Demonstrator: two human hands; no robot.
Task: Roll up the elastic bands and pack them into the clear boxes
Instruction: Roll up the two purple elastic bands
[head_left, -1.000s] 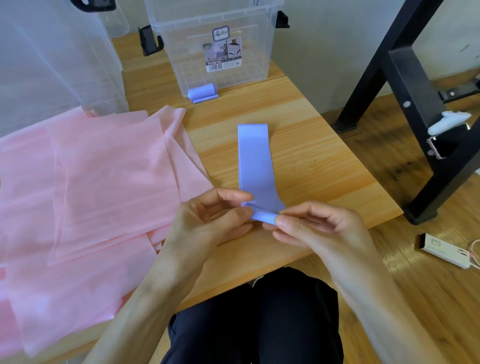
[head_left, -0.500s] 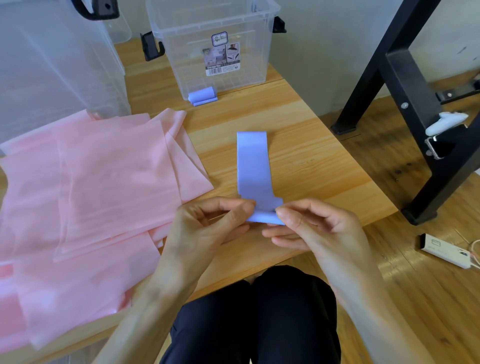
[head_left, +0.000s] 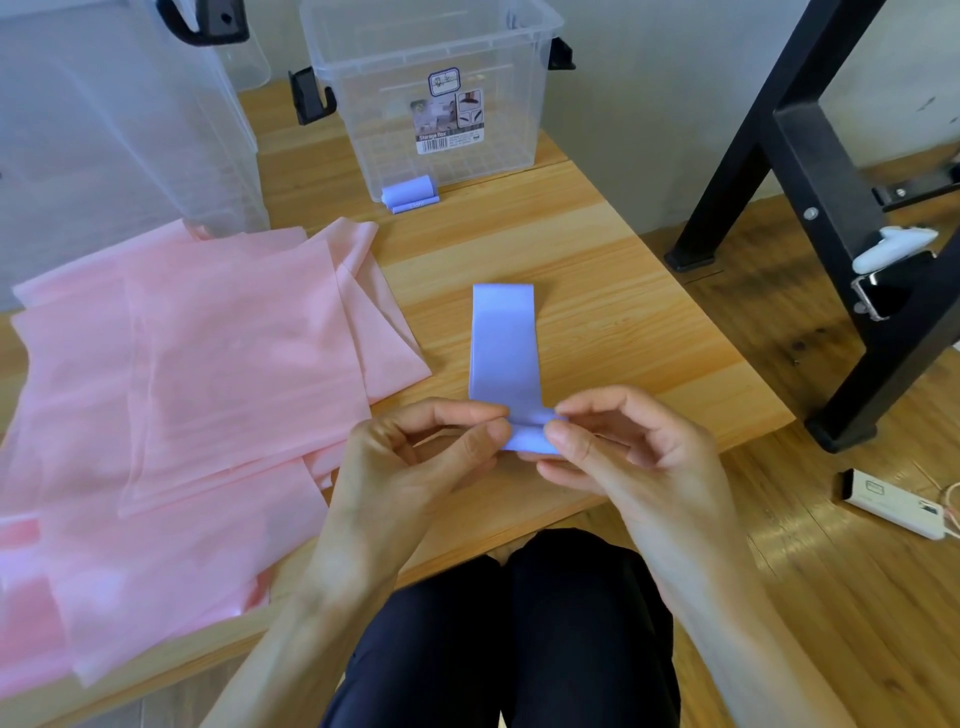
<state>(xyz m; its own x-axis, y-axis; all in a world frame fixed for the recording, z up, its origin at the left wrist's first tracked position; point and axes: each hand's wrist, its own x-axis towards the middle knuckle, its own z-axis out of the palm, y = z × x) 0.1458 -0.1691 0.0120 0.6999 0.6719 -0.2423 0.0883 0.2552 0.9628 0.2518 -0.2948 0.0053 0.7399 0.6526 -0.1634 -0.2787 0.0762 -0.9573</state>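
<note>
- One head-worn, wide-angle view looks forward and down from above the seated person's lap.
- It sits close over the light wooden table (head_left: 597, 291), whose near edge crosses the lower frame.
- The wooden floor (head_left: 831, 597) fills the right.

Both hands (head_left: 415, 462) (head_left: 639, 457) pinch blue band (head_left: 503, 348) roll.

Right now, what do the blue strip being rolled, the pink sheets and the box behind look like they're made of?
Flat blue strip: probably matte rubbery elastic; it curls smoothly where the hands roll it. Thin pink sheets: thin, slightly translucent film or latex, with soft creases. Clear lidless box: glossy transparent hard plastic; its grid base shows through.
</note>
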